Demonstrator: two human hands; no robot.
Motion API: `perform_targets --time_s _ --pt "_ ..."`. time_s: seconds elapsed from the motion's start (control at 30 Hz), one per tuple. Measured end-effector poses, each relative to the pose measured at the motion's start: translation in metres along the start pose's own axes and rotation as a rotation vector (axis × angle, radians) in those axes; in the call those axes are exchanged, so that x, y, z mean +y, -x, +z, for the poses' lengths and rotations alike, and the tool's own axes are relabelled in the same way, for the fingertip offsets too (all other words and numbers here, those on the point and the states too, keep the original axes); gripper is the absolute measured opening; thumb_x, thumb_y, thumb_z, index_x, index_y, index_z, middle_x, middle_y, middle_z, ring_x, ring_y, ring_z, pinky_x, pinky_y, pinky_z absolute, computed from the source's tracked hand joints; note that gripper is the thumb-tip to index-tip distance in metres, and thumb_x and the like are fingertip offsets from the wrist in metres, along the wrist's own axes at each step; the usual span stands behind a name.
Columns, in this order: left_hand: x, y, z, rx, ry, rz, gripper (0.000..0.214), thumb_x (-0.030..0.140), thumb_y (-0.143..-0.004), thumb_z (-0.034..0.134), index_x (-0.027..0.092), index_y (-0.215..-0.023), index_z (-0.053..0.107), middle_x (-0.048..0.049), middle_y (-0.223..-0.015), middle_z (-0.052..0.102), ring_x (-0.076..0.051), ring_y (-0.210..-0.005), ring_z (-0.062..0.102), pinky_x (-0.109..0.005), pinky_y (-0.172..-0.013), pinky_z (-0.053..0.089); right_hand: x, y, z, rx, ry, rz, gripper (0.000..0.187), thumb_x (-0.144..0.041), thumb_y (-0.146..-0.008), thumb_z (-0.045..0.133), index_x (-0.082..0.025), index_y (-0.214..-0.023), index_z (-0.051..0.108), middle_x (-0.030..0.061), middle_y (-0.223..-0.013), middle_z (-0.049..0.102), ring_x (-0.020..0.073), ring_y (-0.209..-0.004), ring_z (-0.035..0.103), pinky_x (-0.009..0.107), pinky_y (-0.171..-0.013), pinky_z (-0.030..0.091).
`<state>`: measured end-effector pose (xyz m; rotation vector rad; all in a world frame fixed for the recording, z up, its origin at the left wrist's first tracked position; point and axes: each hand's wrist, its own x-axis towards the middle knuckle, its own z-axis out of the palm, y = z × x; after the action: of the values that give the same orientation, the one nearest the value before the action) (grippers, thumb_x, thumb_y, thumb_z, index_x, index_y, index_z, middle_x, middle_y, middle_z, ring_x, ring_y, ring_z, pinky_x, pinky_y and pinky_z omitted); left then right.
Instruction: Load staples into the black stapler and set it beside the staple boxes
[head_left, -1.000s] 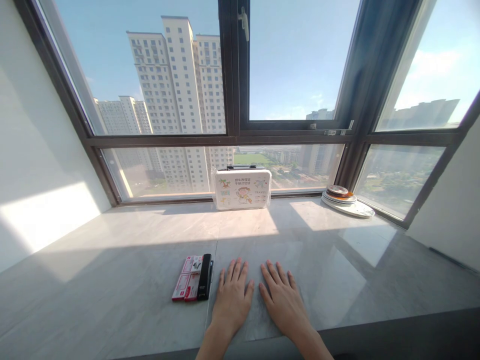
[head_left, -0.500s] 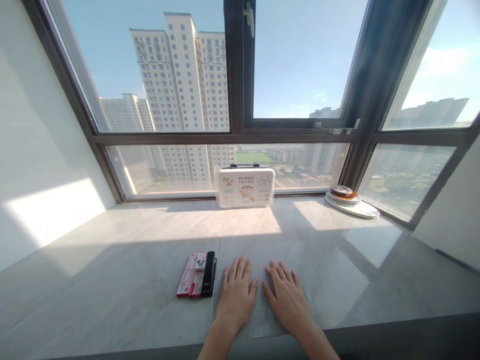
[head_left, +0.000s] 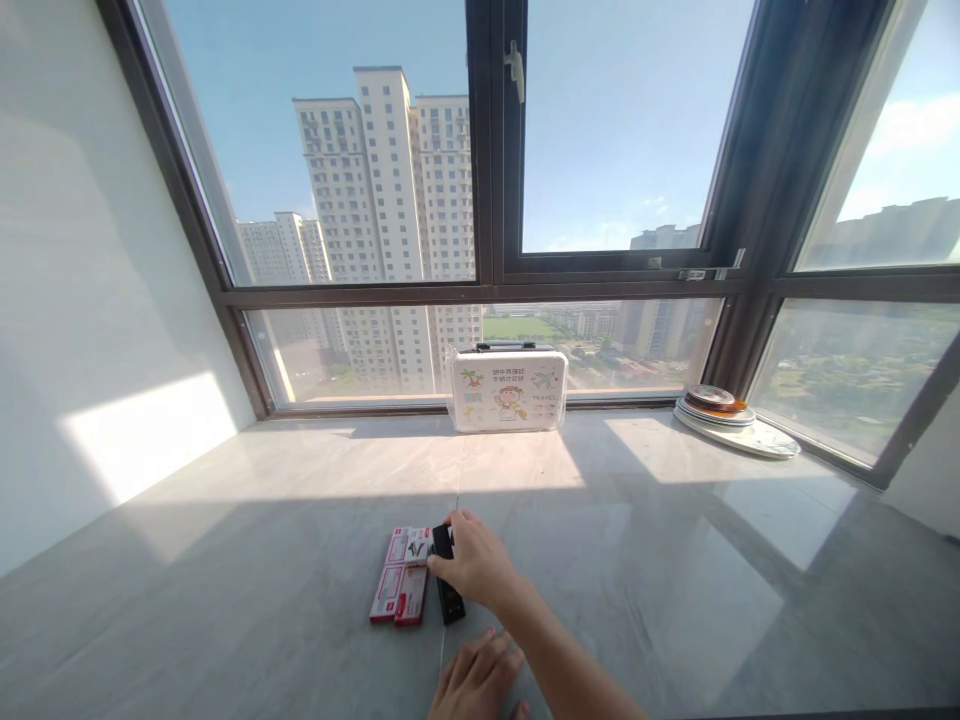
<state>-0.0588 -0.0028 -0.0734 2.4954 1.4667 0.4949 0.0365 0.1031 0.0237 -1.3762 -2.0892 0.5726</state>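
A black stapler (head_left: 450,598) lies on the stone sill, slightly turned, beside several small red-and-white staple boxes (head_left: 387,592). My right hand (head_left: 480,562) reaches across from the right, its thumb and fingers closed around the stapler's far end. A narrow gap now shows between the stapler and the boxes at the near end. Just below, at the bottom edge of the view, my left hand (head_left: 480,678) rests palm down on the sill, fingers stretched out and holding nothing. The right forearm passes beside it and hides part of it.
A white case with cartoon prints (head_left: 510,392) and a dark handle stands against the window. Stacked plates (head_left: 735,425) sit in the far right corner. Brown window frames (head_left: 487,295) bound the sill (head_left: 247,560) at the back, with a white wall (head_left: 112,300) on the left.
My right hand has moved left and forward onto the stapler, which has shifted from the boxes and turned. My left hand has drawn back toward the near edge. The view has shifted slightly.
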Motion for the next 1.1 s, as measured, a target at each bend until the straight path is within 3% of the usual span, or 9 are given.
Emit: perform_targets --time_s 0.1,0.23,0.4,0.47,0.57,0.67,0.83,0.97,1.1 --pt "0.003 0.000 -0.026 0.096 0.071 -0.046 0.036 0.030 -0.099 0.041 0.029 -0.122 0.067 -0.0044 -0.128 0.068 -0.023 -0.118 0.062 -0.037 -0.102 0.052 0.026 0.018 -0.034 -0.043 0.006 -0.064 0.043 -0.022 -0.076 0.066 -0.024 -0.119 0.067 0.0048 -0.110 0.067 0.0231 -0.102 0.062 0.031 -0.090 0.045" --pt "0.014 -0.021 -0.038 0.152 0.023 -0.156 0.045 0.037 -0.097 0.045 0.028 -0.140 0.055 -0.0062 -0.151 0.050 -0.028 -0.139 0.044 -0.047 -0.112 0.042 0.050 0.057 -0.066 -0.023 -0.005 -0.055 0.046 -0.014 -0.081 0.056 -0.026 -0.123 0.068 0.0047 -0.111 0.069 0.0217 -0.106 0.062 0.032 -0.097 0.043" --pt "0.024 -0.044 -0.030 0.024 -0.034 -0.029 0.055 0.038 -0.093 0.054 0.034 -0.147 0.046 -0.0013 -0.156 0.044 -0.028 -0.147 0.033 -0.050 -0.120 0.031 0.045 0.076 -0.054 0.172 0.006 0.055 0.031 -0.029 -0.084 0.065 -0.029 -0.115 0.072 0.0037 -0.110 0.072 0.0244 -0.109 0.063 0.044 -0.115 0.028" --pt "0.023 -0.045 -0.030 0.024 -0.057 -0.016 0.055 0.037 -0.095 0.051 0.034 -0.149 0.043 -0.0013 -0.156 0.044 -0.027 -0.147 0.034 -0.049 -0.120 0.031 0.041 0.072 -0.048 0.262 -0.021 0.080 0.025 -0.030 -0.084 0.064 -0.028 -0.107 0.075 0.0034 -0.104 0.073 0.0238 -0.102 0.066 0.044 -0.114 0.031" --pt "0.019 -0.045 -0.032 0.052 -0.079 -0.034 0.054 0.038 -0.097 0.047 0.034 -0.150 0.041 -0.0015 -0.159 0.038 -0.025 -0.148 0.034 -0.046 -0.120 0.034 0.045 0.063 -0.052 0.418 -0.298 0.140 0.025 -0.037 -0.084 0.064 -0.023 -0.102 0.075 0.0046 -0.097 0.074 0.0232 -0.092 0.068 0.037 -0.096 0.047" --pt "0.015 -0.045 -0.029 0.075 -0.099 -0.063 0.052 0.040 -0.099 0.044 0.031 -0.150 0.041 -0.0034 -0.162 0.032 -0.025 -0.148 0.033 -0.046 -0.120 0.033 0.069 0.063 -0.064 0.614 -0.782 0.282 0.035 -0.047 -0.083 0.062 -0.019 -0.104 0.070 0.0074 -0.099 0.075 0.0247 -0.095 0.069 0.032 -0.079 0.054" --pt "0.012 -0.047 -0.017 0.110 -0.113 -0.038 0.052 0.044 -0.100 0.040 0.024 -0.148 0.040 -0.0086 -0.163 0.031 -0.023 -0.150 0.028 -0.046 -0.122 0.028 0.118 0.086 -0.072 0.796 -1.318 0.471 0.041 -0.055 -0.080 0.058 -0.020 -0.102 0.061 0.0095 -0.112 0.074 0.0281 -0.114 0.066 0.038 -0.085 0.059" --pt "0.007 -0.038 -0.022 0.300 -0.159 -0.092 0.053 0.035 -0.097 0.041 0.020 -0.148 0.036 -0.0096 -0.164 0.028 -0.023 -0.153 0.019 -0.049 -0.124 0.020 0.135 0.110 -0.067 0.756 -1.379 0.498 0.043 -0.060 -0.085 0.050 -0.022 -0.104 0.055 0.0103 -0.118 0.071 0.0280 -0.115 0.067 0.043 -0.093 0.059" --pt "-0.009 -0.012 -0.029 0.579 -0.268 -0.341 0.059 0.035 -0.094 0.042 0.020 -0.150 0.033 -0.0134 -0.165 0.022 -0.029 -0.154 0.011 -0.058 -0.122 0.015 0.140 0.138 -0.057 0.825 -1.273 0.534 0.049 -0.058 -0.083 0.058 -0.024 -0.118 0.048 0.0093 -0.118 0.068 0.0274 -0.113 0.068 0.042 -0.093 0.059"
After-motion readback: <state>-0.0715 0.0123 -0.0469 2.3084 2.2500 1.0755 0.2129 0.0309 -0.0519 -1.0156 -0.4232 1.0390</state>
